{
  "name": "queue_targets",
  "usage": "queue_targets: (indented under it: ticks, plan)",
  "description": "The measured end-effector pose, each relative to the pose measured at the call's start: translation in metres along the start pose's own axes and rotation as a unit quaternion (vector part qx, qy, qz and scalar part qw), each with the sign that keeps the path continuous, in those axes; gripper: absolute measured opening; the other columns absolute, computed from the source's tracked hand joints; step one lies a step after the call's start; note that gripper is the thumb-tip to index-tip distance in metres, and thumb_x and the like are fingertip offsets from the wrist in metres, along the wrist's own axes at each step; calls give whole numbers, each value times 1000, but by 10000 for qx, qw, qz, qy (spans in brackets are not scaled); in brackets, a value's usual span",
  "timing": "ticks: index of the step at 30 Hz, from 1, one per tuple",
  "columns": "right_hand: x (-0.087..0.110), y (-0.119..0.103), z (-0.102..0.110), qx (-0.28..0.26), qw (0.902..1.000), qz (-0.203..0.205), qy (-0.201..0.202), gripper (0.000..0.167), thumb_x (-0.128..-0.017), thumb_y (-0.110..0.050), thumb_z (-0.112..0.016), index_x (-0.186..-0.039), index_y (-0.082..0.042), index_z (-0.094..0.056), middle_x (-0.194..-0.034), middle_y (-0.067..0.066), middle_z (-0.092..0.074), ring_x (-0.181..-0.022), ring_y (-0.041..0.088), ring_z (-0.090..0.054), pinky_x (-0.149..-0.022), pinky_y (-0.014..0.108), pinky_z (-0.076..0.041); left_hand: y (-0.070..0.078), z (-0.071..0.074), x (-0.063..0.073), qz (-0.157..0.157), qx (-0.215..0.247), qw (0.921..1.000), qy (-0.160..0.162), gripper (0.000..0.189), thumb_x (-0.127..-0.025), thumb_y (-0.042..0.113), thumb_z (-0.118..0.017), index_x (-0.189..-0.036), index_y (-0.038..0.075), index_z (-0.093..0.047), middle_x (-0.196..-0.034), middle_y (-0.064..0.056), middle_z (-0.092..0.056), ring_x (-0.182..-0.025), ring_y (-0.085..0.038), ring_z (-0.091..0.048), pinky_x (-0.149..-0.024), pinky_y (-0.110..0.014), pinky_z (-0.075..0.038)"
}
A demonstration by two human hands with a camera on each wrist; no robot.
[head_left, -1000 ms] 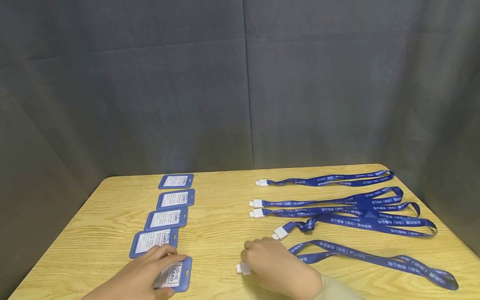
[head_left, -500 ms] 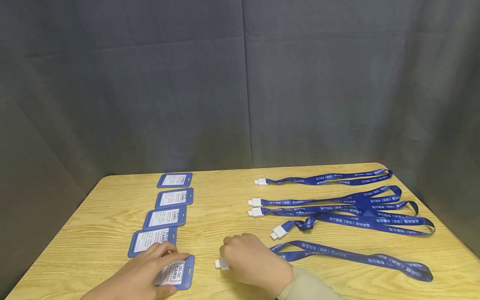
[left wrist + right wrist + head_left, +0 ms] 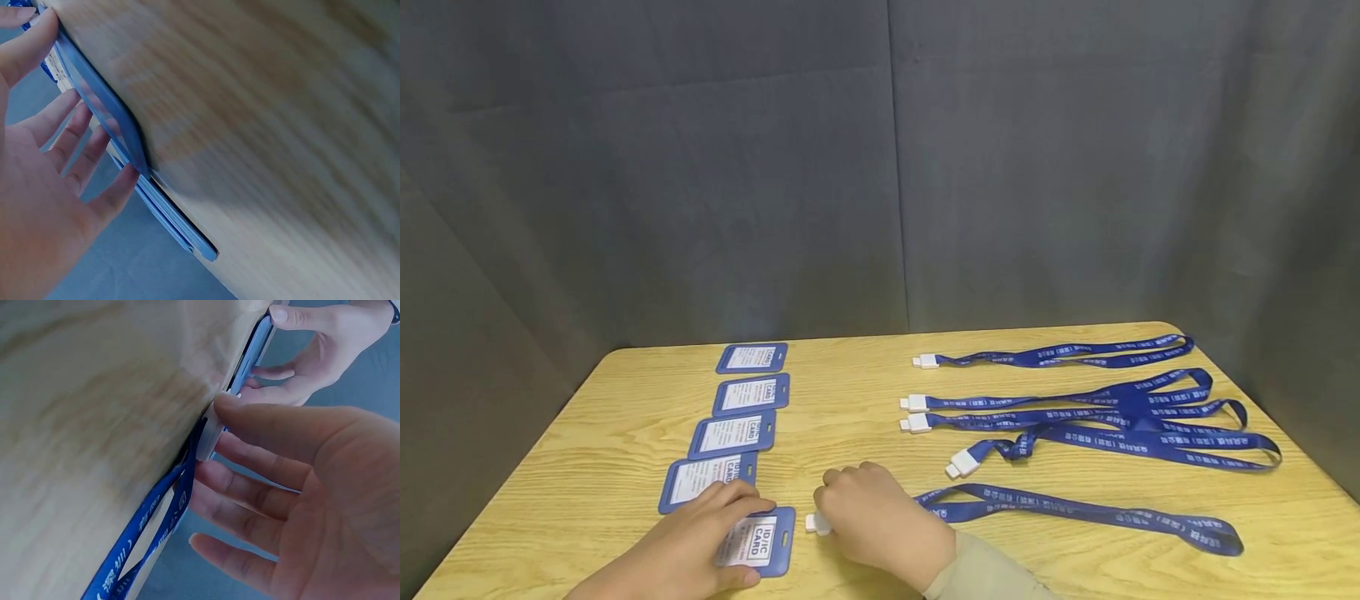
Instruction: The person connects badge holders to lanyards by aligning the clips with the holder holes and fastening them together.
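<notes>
My left hand (image 3: 688, 542) holds the nearest blue ID card holder (image 3: 782, 542) by its long edges, thumb on the near side and fingers on the far side. In the left wrist view this card holder (image 3: 103, 94) lies close along the wood, fingertips at its edge. My right hand (image 3: 883, 529) pinches the white clip (image 3: 817, 523) of the nearest blue lanyard (image 3: 1075, 508), just right of the card holder's slotted end. The clip's tip points left. In the right wrist view the thumb and index finger hold the clip (image 3: 208, 440), and the printed strap (image 3: 125, 550) trails behind.
Several more blue card holders (image 3: 730, 435) lie in a column going back on the left of the wooden table (image 3: 835, 400). On the right, several lanyards (image 3: 1097, 442) with white clips lie stretched out, some overlapping. A dark grey curtain (image 3: 760, 208) stands behind.
My right hand has drawn the lanyard leftward, bringing its clip close to the card holder, and the strap has slid along behind. The left hand stays near its place, with its card holder shifted slightly right.
</notes>
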State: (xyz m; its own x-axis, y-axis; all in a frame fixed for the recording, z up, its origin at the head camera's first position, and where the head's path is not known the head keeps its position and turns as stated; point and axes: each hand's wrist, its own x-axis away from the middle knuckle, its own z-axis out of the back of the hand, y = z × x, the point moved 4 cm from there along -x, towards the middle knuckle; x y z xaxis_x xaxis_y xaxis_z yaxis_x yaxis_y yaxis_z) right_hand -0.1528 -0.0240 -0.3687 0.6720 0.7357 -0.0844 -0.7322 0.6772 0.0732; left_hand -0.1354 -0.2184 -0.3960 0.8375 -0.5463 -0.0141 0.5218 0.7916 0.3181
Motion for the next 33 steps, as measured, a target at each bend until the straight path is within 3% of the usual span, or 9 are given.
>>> queue_targets:
  ticks: [10,17,26,29,33]
  plan:
    - [0,-6,2,341,9993,161,26,18,-78,-25,-83,-93,-20,-74,-81,-10,-60,-67,6,-55,-65,21,-48,4,1,1,-21,-189,9994,286,67,-78,60,-75,-131,22,-62,-123,11,-52,-109,-14,-52,-88,-43,-51]
    - [1,-11,2,450,9986,232,132,16,-79,-21,-81,-94,-21,-75,-81,-8,-58,-64,5,-54,-60,19,-45,7,0,0,178,-458,9979,427,68,-75,63,-75,-132,26,-64,-119,9,-53,-105,-15,-52,-79,-44,-51]
    - [1,-10,0,298,9992,219,163,18,-79,-17,-81,-95,-18,-75,-82,-7,-58,-67,5,-55,-60,18,-47,11,-3,-2,57,-512,9961,715,64,-77,53,-79,-132,23,-65,-117,11,-53,-102,-13,-50,-80,-39,-51]
    - [0,-8,0,78,9996,234,109,20,-78,-15,-82,-98,-17,-76,-83,-7,-60,-69,4,-56,-63,16,-49,13,-3,-4,229,-393,9963,734,65,-72,50,-82,-129,21,-67,-111,12,-53,-98,-12,-50,-75,-35,-51]
    - [1,-7,-1,-47,9996,242,140,18,-78,-12,-82,-95,-17,-76,-82,-6,-60,-68,4,-56,-63,16,-50,14,-3,-6,788,-211,9945,655,68,-64,47,-88,-123,18,-70,-103,16,-53,-91,-8,-49,-68,-28,-48]
